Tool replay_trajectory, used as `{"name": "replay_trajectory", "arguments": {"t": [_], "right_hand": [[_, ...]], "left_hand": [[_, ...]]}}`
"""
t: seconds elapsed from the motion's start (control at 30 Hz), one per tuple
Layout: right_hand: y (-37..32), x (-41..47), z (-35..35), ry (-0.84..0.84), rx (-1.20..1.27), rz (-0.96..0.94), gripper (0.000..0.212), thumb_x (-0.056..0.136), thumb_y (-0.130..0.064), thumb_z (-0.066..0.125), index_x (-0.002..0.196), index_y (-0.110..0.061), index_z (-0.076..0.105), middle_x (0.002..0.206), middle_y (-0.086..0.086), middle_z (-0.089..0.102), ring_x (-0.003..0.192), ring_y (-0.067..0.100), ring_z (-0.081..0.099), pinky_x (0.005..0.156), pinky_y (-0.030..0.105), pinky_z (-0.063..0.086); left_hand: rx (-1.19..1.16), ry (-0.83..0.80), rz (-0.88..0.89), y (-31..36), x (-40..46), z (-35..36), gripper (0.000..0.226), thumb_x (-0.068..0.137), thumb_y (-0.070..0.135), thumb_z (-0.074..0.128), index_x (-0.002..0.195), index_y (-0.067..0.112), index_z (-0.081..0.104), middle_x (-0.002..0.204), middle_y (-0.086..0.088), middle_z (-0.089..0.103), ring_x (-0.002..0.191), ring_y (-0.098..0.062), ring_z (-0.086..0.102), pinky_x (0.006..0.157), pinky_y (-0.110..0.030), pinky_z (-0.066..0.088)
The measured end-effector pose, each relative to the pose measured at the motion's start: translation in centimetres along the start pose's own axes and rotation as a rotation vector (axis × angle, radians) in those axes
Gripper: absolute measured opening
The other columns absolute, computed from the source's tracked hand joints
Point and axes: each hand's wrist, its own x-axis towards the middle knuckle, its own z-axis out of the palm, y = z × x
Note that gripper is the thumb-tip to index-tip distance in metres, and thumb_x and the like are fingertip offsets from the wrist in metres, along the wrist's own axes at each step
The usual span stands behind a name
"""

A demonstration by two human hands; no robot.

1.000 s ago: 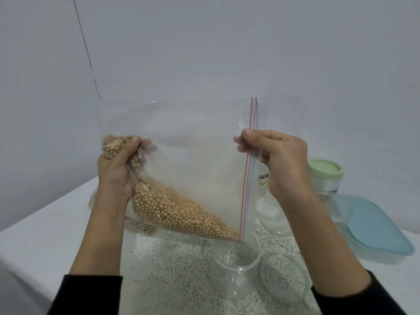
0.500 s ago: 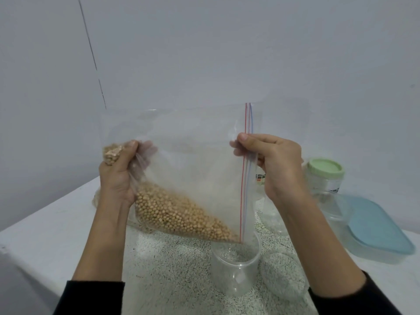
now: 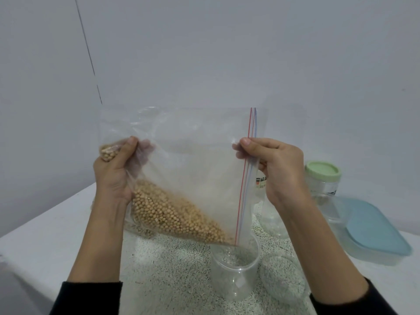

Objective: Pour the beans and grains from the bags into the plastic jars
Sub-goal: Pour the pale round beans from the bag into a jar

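Note:
I hold a clear zip bag (image 3: pixel 195 169) turned sideways above the table. My left hand (image 3: pixel 113 176) grips its bottom end, pinching off a few beans. My right hand (image 3: pixel 275 169) pinches the red and blue zip strip at the mouth. Yellow beans (image 3: pixel 172 212) lie heaped along the low edge, reaching the bag's lower corner just above an open clear plastic jar (image 3: pixel 234 278). The jar looks empty.
A clear lid (image 3: pixel 284 280) lies right of the jar. Behind my right arm stand another clear jar (image 3: pixel 270 221) and a green-lidded jar (image 3: pixel 322 178). A blue-lidded box (image 3: pixel 372 230) sits far right. Another bag of grains (image 3: pixel 138 230) lies behind the held bag. A speckled mat (image 3: pixel 172 280) covers the white table.
Both hands have kept their grip on the bag. The beans have slid a little further down towards the corner by the zip strip.

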Motion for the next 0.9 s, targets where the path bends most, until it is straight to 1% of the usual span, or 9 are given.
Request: {"name": "replay_trajectory", "arguments": {"t": [0.07,0.17,0.2,0.37,0.47,0.57,0.67,0.73,0.9], "right_hand": [[0.0,0.0,-0.3,0.008,0.015,0.002,0.011,0.075,0.001,0.072,0.083,0.007,0.071,0.073,0.012,0.073,0.062,0.018,0.066,0.064,0.02,0.054],[0.1,0.1,-0.6,0.018,0.045,0.016,0.012,0.076,0.002,0.071,0.085,0.009,0.069,0.072,0.011,0.072,0.063,0.017,0.066,0.066,0.02,0.055],[0.2,0.2,-0.6,0.019,0.053,0.023,0.01,0.076,0.002,0.07,0.085,0.008,0.069,0.071,0.01,0.072,0.062,0.016,0.066,0.066,0.02,0.055],[0.6,0.3,-0.9,0.026,0.053,0.049,0.006,0.077,0.001,0.07,0.082,0.004,0.07,0.073,0.01,0.073,0.062,0.015,0.066,0.065,0.02,0.054],[0.8,0.4,-1.0,0.015,0.033,0.051,0.005,0.077,0.0,0.07,0.081,0.002,0.07,0.074,0.01,0.073,0.064,0.016,0.066,0.068,0.02,0.055],[0.9,0.4,-1.0,0.013,0.031,0.056,0.004,0.077,0.0,0.07,0.081,0.001,0.07,0.074,0.009,0.073,0.064,0.016,0.065,0.069,0.021,0.056],[1.0,0.5,-1.0,0.014,0.024,0.059,0.004,0.077,-0.001,0.07,0.08,0.0,0.071,0.075,0.009,0.073,0.064,0.016,0.066,0.071,0.021,0.056],[1.0,0.5,-1.1,0.018,0.025,0.064,0.004,0.077,-0.001,0.07,0.08,0.0,0.071,0.075,0.009,0.073,0.065,0.016,0.066,0.07,0.021,0.056],[1.2,0.5,-1.3,0.026,0.023,0.072,0.002,0.077,-0.001,0.07,0.08,0.0,0.07,0.073,0.007,0.073,0.062,0.014,0.066,0.066,0.02,0.054]], "left_hand": [[0.012,-0.013,0.001,0.2,0.0,0.2,0.004,0.057,0.014,0.075,0.054,0.013,0.072,0.058,-0.003,0.069,0.059,-0.012,0.069,0.067,-0.028,0.058],[0.054,-0.018,0.01,0.3,0.1,0.5,0.025,0.075,0.005,0.064,0.053,0.015,0.072,0.057,-0.002,0.069,0.057,-0.011,0.068,0.068,-0.027,0.059],[0.068,-0.014,0.013,0.3,0.0,0.7,0.028,0.077,0.005,0.063,0.053,0.015,0.072,0.057,-0.001,0.069,0.057,-0.011,0.068,0.069,-0.027,0.059],[0.063,-0.031,0.013,0.2,-0.2,0.6,0.024,0.074,0.006,0.064,0.053,0.015,0.072,0.057,-0.002,0.068,0.057,-0.011,0.068,0.067,-0.027,0.059],[0.059,-0.031,0.017,0.1,-0.1,0.3,0.028,0.078,0.003,0.062,0.054,0.014,0.072,0.057,-0.002,0.068,0.057,-0.011,0.068,0.067,-0.028,0.059],[0.05,-0.038,0.025,0.1,-0.3,0.1,0.025,0.075,0.005,0.064,0.053,0.014,0.072,0.056,-0.001,0.068,0.057,-0.011,0.067,0.065,-0.026,0.057],[0.051,-0.026,0.029,0.0,-0.2,0.0,0.036,0.084,-0.001,0.059,0.054,0.014,0.071,0.057,-0.001,0.068,0.056,-0.011,0.067,0.062,-0.023,0.056],[0.05,-0.026,0.024,-0.1,-0.2,-0.1,0.039,0.086,-0.003,0.057,0.054,0.014,0.071,0.057,-0.002,0.068,0.056,-0.012,0.068,0.061,-0.022,0.056],[0.078,-0.018,0.02,-0.1,-0.2,-0.1,0.034,0.084,-0.001,0.06,0.055,0.014,0.072,0.058,-0.003,0.069,0.057,-0.013,0.068,0.061,-0.022,0.056]]}}
